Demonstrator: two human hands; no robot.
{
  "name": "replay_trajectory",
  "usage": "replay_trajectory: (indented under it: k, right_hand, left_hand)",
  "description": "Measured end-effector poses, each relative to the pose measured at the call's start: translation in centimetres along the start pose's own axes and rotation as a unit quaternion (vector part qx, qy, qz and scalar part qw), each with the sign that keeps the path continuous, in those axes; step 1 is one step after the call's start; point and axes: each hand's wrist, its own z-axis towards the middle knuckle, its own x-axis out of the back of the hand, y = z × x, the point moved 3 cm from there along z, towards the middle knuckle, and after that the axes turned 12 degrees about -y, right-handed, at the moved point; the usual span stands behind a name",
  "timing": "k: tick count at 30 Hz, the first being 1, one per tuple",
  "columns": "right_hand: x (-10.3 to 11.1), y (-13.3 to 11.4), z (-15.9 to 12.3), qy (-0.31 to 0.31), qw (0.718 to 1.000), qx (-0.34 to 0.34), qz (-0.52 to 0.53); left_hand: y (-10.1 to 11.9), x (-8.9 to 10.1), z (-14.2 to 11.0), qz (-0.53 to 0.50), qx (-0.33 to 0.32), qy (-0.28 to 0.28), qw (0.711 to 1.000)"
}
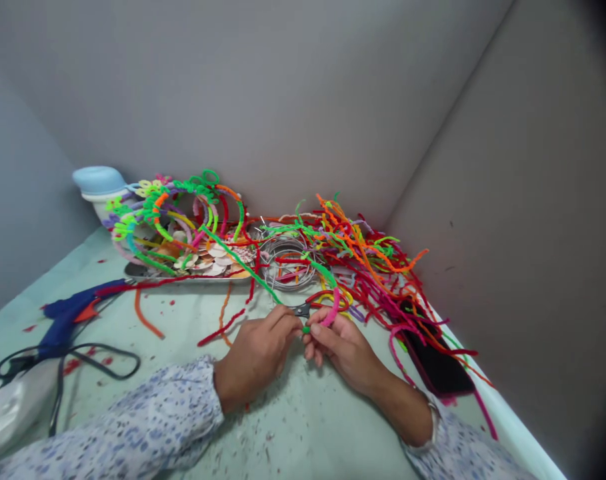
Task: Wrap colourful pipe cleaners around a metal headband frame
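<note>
My left hand [263,340] is closed, fingertips pinching a long green pipe cleaner [240,262] that sticks out up and to the left. Thumb and fingers of my right hand [340,343] close round the end of a curved band wrapped in pink and green pipe cleaner [335,303]. The fingertips of both hands nearly meet at a small green wrapped bit [307,329]. Just behind them lies a pair of scissors [301,311] with dark blades and red-and-black handles, partly hidden by my fingers.
Finished wrapped hoops [183,213] sit over a metal tray [203,279] of pale discs. Behind my hands lies a wire coil [289,263]. Loose pipe cleaners [363,247] pile up rightward, partly over a phone [443,367]. At left are a blue glue gun [65,320], cable and lidded cup [100,190].
</note>
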Motion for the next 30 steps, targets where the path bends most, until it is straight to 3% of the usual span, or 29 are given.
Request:
replay_trajectory:
  k: [13, 21, 30]
  right_hand:
    - [-0.1, 0.0, 0.0, -0.001, 1.000, -0.010, 0.020]
    - [0.1, -0.4, -0.1, 0.042, 0.999, 0.007, 0.014]
    - [0.8, -0.1, -0.6, 0.082, 0.996, -0.015, 0.032]
  left_hand:
    - [0.2, -0.3, 0.1, -0.001, -0.004, -0.002, 1.000]
    - [0.2, 0.1, 0.6, -0.057, 0.016, 0.009, 0.998]
    - [-0.8, 1.1, 1.0, -0.085, 0.058, 0.118, 0.988]
